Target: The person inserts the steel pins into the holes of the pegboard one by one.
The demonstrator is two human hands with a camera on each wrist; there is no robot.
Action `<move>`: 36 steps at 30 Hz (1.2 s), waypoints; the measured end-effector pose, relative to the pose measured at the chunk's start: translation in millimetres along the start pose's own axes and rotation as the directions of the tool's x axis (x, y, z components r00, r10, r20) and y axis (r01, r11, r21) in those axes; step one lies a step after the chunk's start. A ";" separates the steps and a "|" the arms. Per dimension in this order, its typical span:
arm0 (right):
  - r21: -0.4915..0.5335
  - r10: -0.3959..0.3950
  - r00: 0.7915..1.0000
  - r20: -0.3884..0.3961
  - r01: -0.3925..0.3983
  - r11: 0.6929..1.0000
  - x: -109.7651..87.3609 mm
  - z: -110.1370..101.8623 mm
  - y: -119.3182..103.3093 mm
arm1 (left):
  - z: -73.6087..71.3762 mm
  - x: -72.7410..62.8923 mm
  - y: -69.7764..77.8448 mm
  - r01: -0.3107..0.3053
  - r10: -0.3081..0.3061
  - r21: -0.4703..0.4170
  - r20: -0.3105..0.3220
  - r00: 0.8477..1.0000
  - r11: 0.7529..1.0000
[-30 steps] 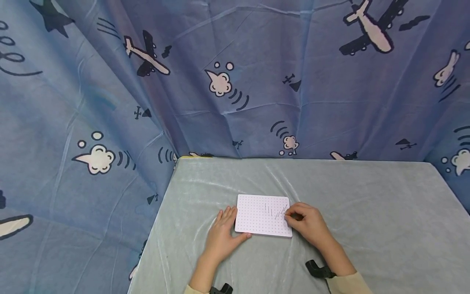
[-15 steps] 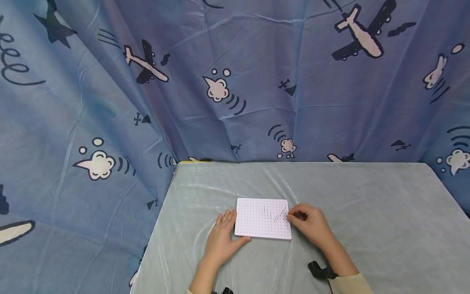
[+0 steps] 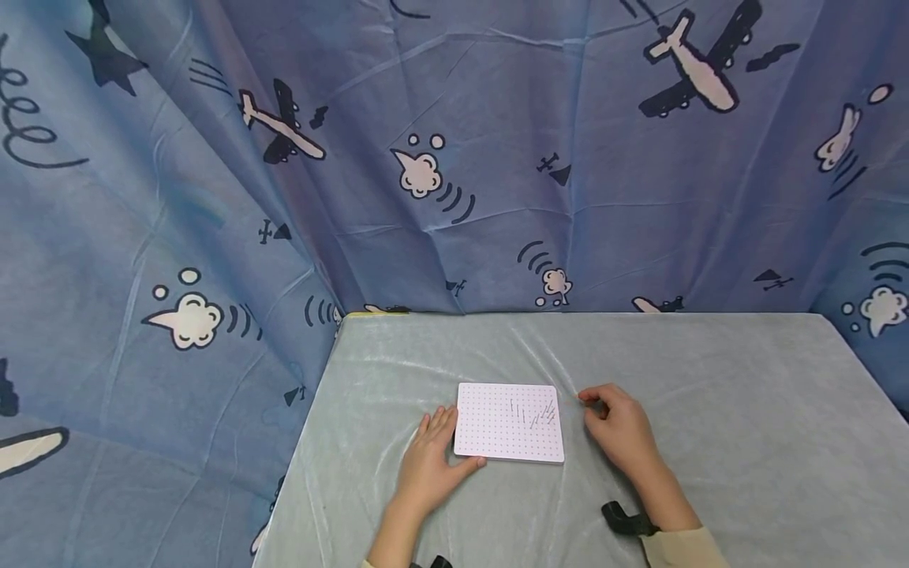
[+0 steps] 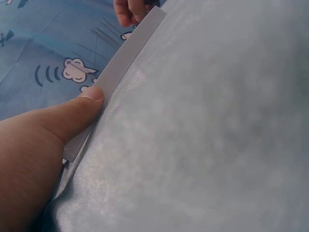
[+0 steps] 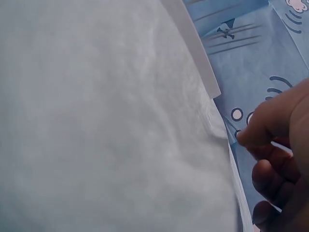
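Note:
A white board dotted with small holes (image 3: 486, 422) lies on the cloth-covered table. Several thin dark pins (image 3: 524, 415) stand in its right half; both wrist views show them as slender upright sticks, blurred in the left wrist view. My left hand (image 3: 428, 465) lies at the board's near left corner, fingers straight along the left side and thumb (image 4: 89, 104) against the front edge. Right of the board, apart from it, is my right hand (image 3: 623, 430) with loosely bent fingers. Nothing shows between its thumb and forefinger; the palm is partly hidden.
Pale grey-green cloth (image 3: 710, 394) covers the table. A blue curtain printed with planes and clouds (image 3: 454, 197) hangs behind it and at the left side. Each wrist wears a black mount, one being the right-hand mount (image 3: 625, 521).
My right hand was at the board's right edge with thumb and forefinger together; it has drawn off to the right, fingers parted. The left hand stays on the board. The head view tilted slightly.

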State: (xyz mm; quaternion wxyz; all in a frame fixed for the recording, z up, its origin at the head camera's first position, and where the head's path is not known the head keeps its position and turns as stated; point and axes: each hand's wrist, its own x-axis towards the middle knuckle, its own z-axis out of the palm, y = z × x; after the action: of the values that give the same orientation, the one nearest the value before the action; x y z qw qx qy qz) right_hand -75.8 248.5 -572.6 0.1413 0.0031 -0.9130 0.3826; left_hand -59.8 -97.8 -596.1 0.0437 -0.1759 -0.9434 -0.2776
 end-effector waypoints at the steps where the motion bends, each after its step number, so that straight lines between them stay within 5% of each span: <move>1: -0.010 -0.002 1.000 -0.004 0.002 1.000 0.3 -0.7 0.9 | 0.0 0.1 -0.1 -0.001 0.001 0.001 -0.001 1.000 1.000; 21: -0.111 0.068 0.998 0.007 -0.067 0.992 1.3 -6.1 5.0 | 0.6 0.2 -0.9 0.005 -0.005 0.014 0.000 1.000 1.000; 36: -0.179 0.155 0.978 0.143 -0.128 0.976 5.3 -13.1 -2.0 | -1.5 0.6 0.9 0.002 -0.002 0.002 -0.001 1.000 1.000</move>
State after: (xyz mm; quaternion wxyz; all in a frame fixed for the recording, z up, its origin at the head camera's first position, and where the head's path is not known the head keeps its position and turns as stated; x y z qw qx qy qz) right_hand -77.4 256.9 -561.1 0.0415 -0.0442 -0.9482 0.3118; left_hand -60.1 -97.8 -594.3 0.0442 -0.1749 -0.9438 -0.2770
